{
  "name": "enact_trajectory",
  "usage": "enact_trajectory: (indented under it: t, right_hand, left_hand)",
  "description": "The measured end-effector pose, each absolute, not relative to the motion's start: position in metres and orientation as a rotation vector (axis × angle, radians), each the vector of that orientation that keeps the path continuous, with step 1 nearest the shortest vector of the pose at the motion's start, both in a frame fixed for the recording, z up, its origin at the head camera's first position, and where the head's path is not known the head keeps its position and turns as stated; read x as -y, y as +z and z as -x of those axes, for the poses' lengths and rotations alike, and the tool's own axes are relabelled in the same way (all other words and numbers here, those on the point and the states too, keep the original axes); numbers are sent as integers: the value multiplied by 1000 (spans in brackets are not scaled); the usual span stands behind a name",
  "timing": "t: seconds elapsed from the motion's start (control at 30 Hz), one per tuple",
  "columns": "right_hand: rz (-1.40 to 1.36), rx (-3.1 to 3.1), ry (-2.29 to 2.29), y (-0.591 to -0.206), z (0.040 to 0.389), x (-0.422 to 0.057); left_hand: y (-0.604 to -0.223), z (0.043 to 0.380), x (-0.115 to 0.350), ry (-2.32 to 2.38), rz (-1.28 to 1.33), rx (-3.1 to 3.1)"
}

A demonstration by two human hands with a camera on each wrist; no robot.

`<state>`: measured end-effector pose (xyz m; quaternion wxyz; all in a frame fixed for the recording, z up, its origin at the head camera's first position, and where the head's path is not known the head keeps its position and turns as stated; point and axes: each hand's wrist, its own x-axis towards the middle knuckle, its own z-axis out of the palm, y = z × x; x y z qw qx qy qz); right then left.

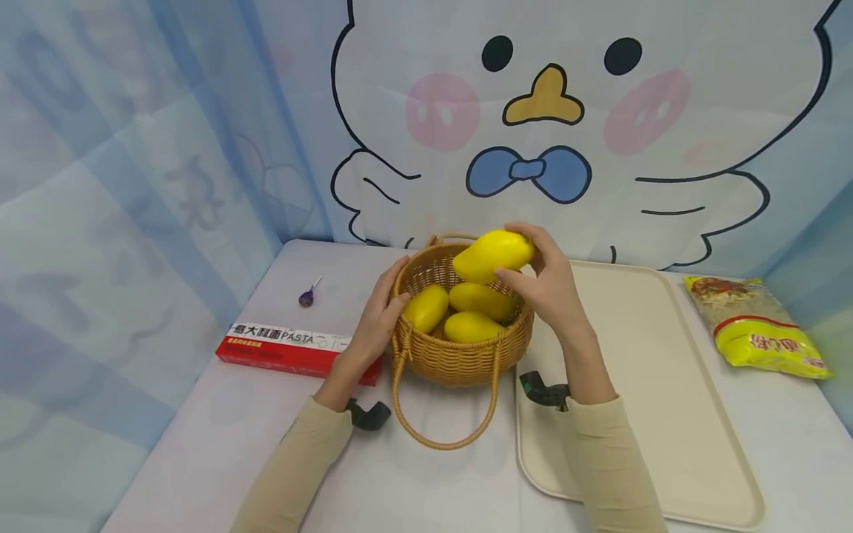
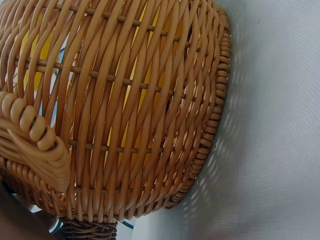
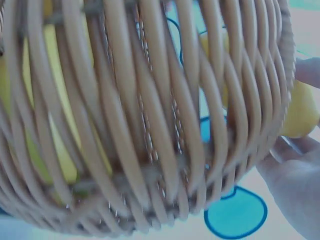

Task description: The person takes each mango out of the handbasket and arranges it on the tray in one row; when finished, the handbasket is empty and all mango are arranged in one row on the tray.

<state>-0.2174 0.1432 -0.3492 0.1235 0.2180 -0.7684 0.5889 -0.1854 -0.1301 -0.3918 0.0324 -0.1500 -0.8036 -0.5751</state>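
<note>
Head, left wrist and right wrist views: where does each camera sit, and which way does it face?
Head: on the head, facing forward and down at the wicker basket; left hand, right hand, both sleeves show.
Left wrist: on that wrist, facing the basket's side; a dark blur lower left may be the hand.
Right wrist: on that wrist, facing the basket's weave; the right hand shows at the right edge.
Head and right wrist share the held yellow fruit.

From here I count four mangoes (image 1: 494,255), one basket (image 1: 460,364), one tray (image 1: 646,385), one box (image 1: 286,355), one lollipop (image 1: 306,297), one bag (image 1: 760,329) and two hands (image 1: 549,287).
</note>
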Motion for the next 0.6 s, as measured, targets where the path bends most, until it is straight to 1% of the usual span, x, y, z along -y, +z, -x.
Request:
enact_trajectory:
  t: [0.43, 0.6]
  right_hand:
    - [-444, 2046, 1712, -357, 228, -165]
    - [-319, 2014, 1688, -363, 234, -176]
  left_hand:
    - [-392, 186, 131, -1780, 463, 2465]
    - [-392, 186, 131, -1778, 462, 2464]
